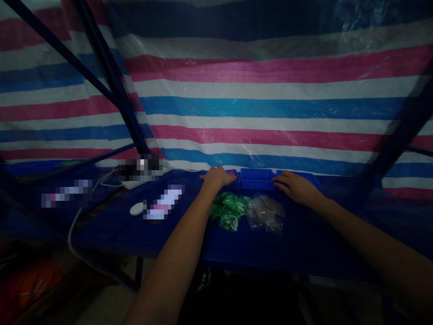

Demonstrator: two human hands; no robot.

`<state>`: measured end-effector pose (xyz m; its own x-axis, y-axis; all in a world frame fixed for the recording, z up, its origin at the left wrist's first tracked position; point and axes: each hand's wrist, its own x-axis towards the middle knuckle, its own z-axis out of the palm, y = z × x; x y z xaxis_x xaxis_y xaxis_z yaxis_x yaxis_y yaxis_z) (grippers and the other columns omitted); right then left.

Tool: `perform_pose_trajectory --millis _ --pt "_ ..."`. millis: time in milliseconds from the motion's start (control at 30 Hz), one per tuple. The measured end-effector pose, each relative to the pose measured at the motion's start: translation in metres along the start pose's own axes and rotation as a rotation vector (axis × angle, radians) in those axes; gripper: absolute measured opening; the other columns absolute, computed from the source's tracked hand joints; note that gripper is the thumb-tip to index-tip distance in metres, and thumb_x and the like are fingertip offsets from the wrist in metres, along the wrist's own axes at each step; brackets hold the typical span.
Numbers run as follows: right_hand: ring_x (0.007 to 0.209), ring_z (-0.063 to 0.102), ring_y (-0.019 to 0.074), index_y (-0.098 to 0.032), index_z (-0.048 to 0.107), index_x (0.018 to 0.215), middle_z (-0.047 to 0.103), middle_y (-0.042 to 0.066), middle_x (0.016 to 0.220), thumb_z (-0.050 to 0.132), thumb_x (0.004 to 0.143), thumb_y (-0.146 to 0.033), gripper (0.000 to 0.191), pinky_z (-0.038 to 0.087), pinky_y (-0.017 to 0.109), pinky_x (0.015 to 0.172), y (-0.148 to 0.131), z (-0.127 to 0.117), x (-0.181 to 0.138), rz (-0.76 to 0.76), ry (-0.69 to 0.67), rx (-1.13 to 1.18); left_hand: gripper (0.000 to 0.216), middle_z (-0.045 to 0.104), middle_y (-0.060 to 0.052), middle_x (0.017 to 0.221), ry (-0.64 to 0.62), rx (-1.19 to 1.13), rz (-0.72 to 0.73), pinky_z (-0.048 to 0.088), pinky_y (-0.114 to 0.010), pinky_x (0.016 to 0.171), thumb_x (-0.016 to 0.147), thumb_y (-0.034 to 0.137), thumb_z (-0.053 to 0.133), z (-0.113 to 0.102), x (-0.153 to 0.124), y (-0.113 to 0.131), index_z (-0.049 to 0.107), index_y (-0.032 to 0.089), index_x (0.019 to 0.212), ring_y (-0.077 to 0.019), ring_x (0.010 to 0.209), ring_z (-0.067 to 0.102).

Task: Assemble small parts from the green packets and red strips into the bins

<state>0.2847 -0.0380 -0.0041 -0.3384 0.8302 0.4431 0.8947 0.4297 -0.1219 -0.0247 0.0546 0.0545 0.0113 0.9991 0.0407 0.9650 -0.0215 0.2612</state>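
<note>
Dark blue cloth-covered counter [264,253]. Just on the near side of the row of blue plastic bins [257,178] lie small green-filled plastic bags [230,208] and clear plastic bags of brownish parts [267,214], both untouched. Step, as judged: hands being set on the bins. Left hand [218,177] is draped over the row's left end, grip not discernible; right hand [294,187] lies flat on its right end, grip released. Shifting the row would call for fingers hooked over the rims.

— What carries everything here?
— A desk [111,230] under a dark blue cover.
— And what lies on it?
— Blue bins [257,179] in a row at the far edge. Just before them is a heap of green packets [230,208], touching clear packets [267,215] on its right. Well to the left lies a white round disc [136,208], and a white cable [70,237] trails off the left edge.
</note>
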Motion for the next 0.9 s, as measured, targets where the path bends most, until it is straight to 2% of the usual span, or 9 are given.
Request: perform_pose_trajectory --millis 133,533,700,900 --pt "0.106 0.069 0.0273 -0.028 0.071 0.126 0.07 0.01 0.116 0.049 0.102 -0.038 0.033 0.055 0.043 0.098 0.003 0.002 0.0 -0.009 0.0 0.001 0.098 0.05 -0.026 0.15 0.028 0.01 0.026 0.042 -0.064 0.107 0.063 0.072 0.076 -0.002 -0.003 -0.003 0.052 0.02 0.142 -0.0489 0.132 0.052" --pt "0.105 0.069 0.0275 -0.028 0.071 0.125 0.071 0.01 0.113 0.049 0.102 -0.039 0.033 0.055 0.043 0.098 0.003 0.003 0.0 -0.005 0.007 0.0 0.095 0.045 -0.026 0.152 0.066 0.041 0.008 0.039 -0.062 0.108 0.058 0.062 0.084 -0.003 -0.004 -0.002 0.052 0.019 0.137 -0.0472 0.129 0.055" --pt "0.106 0.068 0.0274 -0.029 0.071 0.125 0.071 0.01 0.114 0.048 0.102 -0.039 0.033 0.055 0.043 0.098 0.005 0.004 0.001 -0.008 -0.003 -0.009 0.096 0.043 -0.026 0.153 0.079 0.055 0.007 0.037 -0.061 0.11 0.059 0.062 0.084 0.0 -0.001 -0.001 0.051 0.018 0.138 -0.0463 0.129 0.056" --pt "0.105 0.069 0.0266 -0.029 0.069 0.128 0.069 0.01 0.119 0.046 0.104 -0.041 0.035 0.055 0.043 0.097 0.005 0.006 0.001 0.023 -0.022 -0.009 0.087 0.043 -0.025 0.151 0.147 0.061 0.062 0.042 -0.057 0.107 0.064 0.051 0.085 0.005 -0.006 0.004 0.048 0.019 0.137 -0.041 0.119 0.063"
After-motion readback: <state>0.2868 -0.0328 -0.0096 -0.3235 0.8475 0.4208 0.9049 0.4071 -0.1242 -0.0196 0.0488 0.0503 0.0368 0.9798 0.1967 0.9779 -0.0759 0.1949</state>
